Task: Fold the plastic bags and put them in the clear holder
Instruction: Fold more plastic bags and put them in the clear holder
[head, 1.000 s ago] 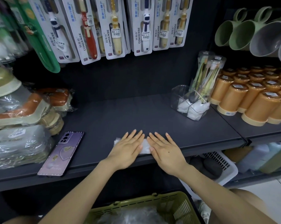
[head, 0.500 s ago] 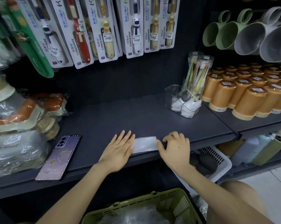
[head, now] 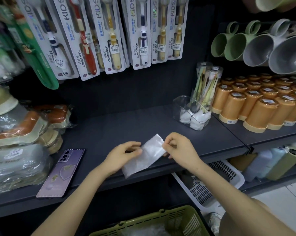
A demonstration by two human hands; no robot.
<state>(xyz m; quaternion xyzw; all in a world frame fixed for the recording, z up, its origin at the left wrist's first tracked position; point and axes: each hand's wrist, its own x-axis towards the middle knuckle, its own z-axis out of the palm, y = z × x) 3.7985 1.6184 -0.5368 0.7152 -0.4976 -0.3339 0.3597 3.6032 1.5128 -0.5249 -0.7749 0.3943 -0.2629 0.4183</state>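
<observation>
The clear plastic holder (head: 177, 108) on the dark shelf (head: 126, 126) contains folded white bags (head: 195, 117); the olive-green slotted basket (head: 183, 218) holds crumpled clear plastic (head: 143, 232). The translucent white plastic bag (head: 149, 156), folded flat, slants over the shelf's front edge, pinched at opposite edges by fingers of the left hand (head: 121, 156) and right hand (head: 182, 149).

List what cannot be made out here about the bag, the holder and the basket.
Head view, plastic bag: the left hand covers its left part, the right hand a corner; number of folds unclear.
Head view, clear holder: the white bags inside merge; count too small to tell.
Head view, green basket: cut off by the bottom edge; contents blurred.
</observation>
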